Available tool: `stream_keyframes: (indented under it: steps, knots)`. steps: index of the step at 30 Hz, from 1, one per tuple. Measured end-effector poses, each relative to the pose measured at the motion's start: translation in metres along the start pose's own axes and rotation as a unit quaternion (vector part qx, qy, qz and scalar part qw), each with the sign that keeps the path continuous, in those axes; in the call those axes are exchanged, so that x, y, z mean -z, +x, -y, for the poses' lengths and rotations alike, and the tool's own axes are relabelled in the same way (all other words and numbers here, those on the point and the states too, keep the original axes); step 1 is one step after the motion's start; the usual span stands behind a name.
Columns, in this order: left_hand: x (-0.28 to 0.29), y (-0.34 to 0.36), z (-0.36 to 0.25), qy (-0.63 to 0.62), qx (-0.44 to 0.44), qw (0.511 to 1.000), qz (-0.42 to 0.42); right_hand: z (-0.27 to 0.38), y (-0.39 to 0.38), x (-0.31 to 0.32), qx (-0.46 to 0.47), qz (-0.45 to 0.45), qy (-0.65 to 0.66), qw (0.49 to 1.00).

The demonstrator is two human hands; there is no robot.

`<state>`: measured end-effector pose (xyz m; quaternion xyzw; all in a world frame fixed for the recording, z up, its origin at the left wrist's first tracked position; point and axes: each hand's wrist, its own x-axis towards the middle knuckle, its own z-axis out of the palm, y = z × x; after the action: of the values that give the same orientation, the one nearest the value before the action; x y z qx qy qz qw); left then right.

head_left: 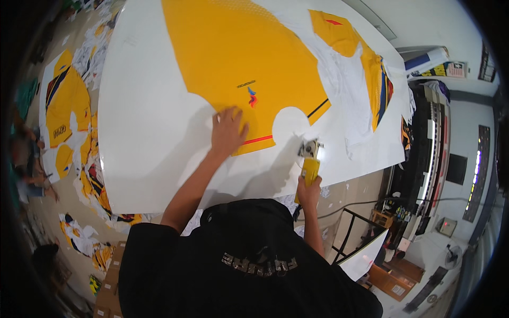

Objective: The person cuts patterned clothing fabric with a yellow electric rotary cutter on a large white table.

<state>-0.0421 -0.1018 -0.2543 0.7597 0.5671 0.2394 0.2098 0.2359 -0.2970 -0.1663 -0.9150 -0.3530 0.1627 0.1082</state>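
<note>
A large yellow jersey panel (254, 58) lies spread on the white table, with a small coloured emblem and a curved neck notch at its near edge. My left hand (228, 131) rests on its near left part, fingers spread and flat on the cloth. In my right hand (309, 188) is a yellow handheld electric fabric cutter (310, 165), gripped by its body. Its metal head sits just off the panel's near edge, beside the notch, over the white surface.
More cut yellow pieces with white scrap (352, 79) lie at the table's (138, 132) far right. On the floor to the left are heaps of printed fabric (69, 106). A dark cable (366, 203) trails to the right, near a black metal frame (347, 233). Cardboard boxes (108, 289) stand at lower left.
</note>
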Motion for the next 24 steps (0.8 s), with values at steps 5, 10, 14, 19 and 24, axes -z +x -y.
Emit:
stream_keyframes:
  steps: [5, 10, 14, 19, 24]
  knots:
    - [0.003, 0.080, 0.029, 0.125, 0.047, 0.989, -0.065, -0.068, -0.016, 0.022, -0.089, -0.055, 0.097, 0.990]
    - [0.010, 0.021, 0.036, 0.140, 0.094, 0.986, 0.012, -0.111, -0.010, 0.016, -0.080, -0.105, 0.186, 0.974]
    - [0.036, -0.049, 0.049, 0.150, 0.128, 0.980, 0.037, -0.090, 0.000, 0.027, -0.036, -0.063, 0.205, 0.976]
    - [0.063, -0.075, 0.036, 0.193, 0.246, 0.943, 0.115, -0.086, 0.038, 0.038, 0.074, -0.013, 0.152, 0.986]
    - [-0.033, -0.040, -0.025, 0.101, 0.189, 0.976, 0.026, -0.100, 0.091, 0.040, 0.174, 0.031, 0.122, 0.977]
